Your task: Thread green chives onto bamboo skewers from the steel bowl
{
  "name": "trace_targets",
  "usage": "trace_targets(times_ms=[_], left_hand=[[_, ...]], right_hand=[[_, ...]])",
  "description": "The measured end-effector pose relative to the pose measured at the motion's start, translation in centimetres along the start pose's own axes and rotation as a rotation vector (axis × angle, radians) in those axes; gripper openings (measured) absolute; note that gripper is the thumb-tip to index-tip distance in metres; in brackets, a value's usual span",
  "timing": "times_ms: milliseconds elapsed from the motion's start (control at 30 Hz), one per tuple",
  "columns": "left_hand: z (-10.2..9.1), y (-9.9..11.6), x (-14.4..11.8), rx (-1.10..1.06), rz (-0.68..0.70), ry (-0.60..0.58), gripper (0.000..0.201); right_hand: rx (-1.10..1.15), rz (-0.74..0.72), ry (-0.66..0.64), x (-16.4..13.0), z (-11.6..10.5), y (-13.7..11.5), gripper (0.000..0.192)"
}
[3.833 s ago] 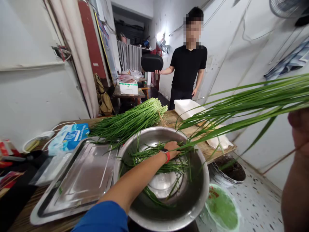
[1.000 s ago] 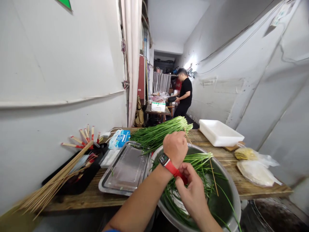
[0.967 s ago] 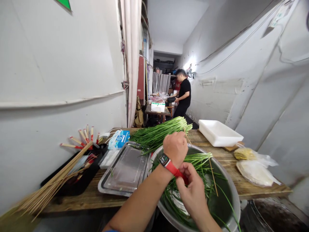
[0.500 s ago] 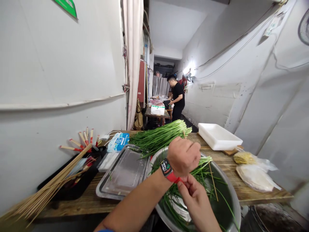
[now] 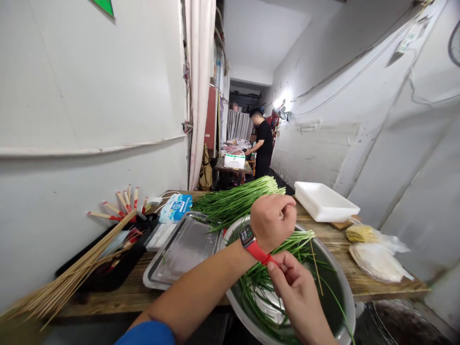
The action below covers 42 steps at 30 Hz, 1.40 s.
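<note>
My left hand (image 5: 272, 216) is held up over the metal basin (image 5: 347, 287), curled into a loose fist with nothing visible in it. On its wrist sits a smartwatch with a red band (image 5: 258, 251). The thumb and fingers of my right hand (image 5: 293, 275) pinch the band's end at the underside of the wrist. Below both hands, green garlic chives (image 5: 253, 287) lie in the basin, with a thin bamboo skewer (image 5: 316, 268) among them. A round whitish object at the basin's bottom is partly covered by the stalks.
Behind the basin lies a big bundle of chives (image 5: 230, 201). A steel tray (image 5: 183, 254), a tissue pack (image 5: 176, 208) and a black bin with bamboo skewers (image 5: 89, 258) are at left. A white foam tray (image 5: 325, 203) and plastic bags (image 5: 377, 261) are at right. A person (image 5: 264, 143) stands farther back.
My left fist has turned a little, and the watch face has tilted. My right hand has shifted slightly up and right, still pinching the band. The person behind has moved their arms.
</note>
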<state>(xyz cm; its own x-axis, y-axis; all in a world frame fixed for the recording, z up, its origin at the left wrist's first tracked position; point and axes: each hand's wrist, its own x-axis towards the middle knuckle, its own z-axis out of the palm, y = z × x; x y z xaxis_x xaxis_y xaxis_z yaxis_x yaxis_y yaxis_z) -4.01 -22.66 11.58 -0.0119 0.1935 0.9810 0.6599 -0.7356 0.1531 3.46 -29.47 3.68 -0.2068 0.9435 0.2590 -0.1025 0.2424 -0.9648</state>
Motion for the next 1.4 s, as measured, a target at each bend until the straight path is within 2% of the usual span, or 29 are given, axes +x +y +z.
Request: trace_targets(times_ms=[67, 133, 333, 467, 633, 767, 867, 1033, 1267, 1333, 1400], left_hand=[[-0.5, -0.3, 0.1, 0.077, 0.165, 0.016, 0.017], [-0.8, -0.5, 0.1, 0.125, 0.234, 0.023, 0.017], [-1.2, -0.6, -0.4, 0.167, 0.184, -0.013, 0.018], [-1.1, -0.4, -0.9, 0.158, 0.168, -0.064, 0.017], [-0.6, -0.3, -1.3, 0.025, 0.003, -0.088, 0.019], [-0.4, -0.5, -1.6, 0.114, 0.085, -0.095, 0.016], [-0.4, -0.7, -1.7, 0.15, 0.15, -0.122, 0.015], [-0.2, -1.5, -1.8, -0.01, -0.114, -0.091, 0.02], [-0.1, -2.2, -2.3, -0.128, -0.24, -0.22, 0.021], [-0.2, -2.5, -2.6, -0.087, -0.186, -0.219, 0.021], [-0.4, -2.8, -2.9, 0.055, -0.033, -0.198, 0.018]], right_hand=[[0.019, 0.007, -0.007, 0.2, 0.4, 0.1, 0.026], [0.047, 0.01, -0.014, 0.4, 0.8, 0.1, 0.024], [0.053, 0.003, -0.047, 0.5, 1.3, 0.5, 0.019], [0.02, -0.009, 0.013, 0.9, 1.5, 1.2, 0.011], [-0.106, -0.117, 0.076, 1.1, 1.7, 1.4, 0.007], [0.019, -0.018, 0.057, 1.4, 1.7, 1.4, 0.009], [-0.039, 0.001, 0.084, 1.3, 1.3, 1.4, 0.01], [-0.218, -0.066, -0.053, 0.3, 0.5, 1.4, 0.022], [-0.121, -0.007, 0.008, 0.1, 1.5, 1.3, 0.03], [-0.035, 0.065, 0.025, 0.4, 1.8, 2.0, 0.031], [0.037, 0.147, 0.037, 0.8, 2.0, 2.9, 0.03]])
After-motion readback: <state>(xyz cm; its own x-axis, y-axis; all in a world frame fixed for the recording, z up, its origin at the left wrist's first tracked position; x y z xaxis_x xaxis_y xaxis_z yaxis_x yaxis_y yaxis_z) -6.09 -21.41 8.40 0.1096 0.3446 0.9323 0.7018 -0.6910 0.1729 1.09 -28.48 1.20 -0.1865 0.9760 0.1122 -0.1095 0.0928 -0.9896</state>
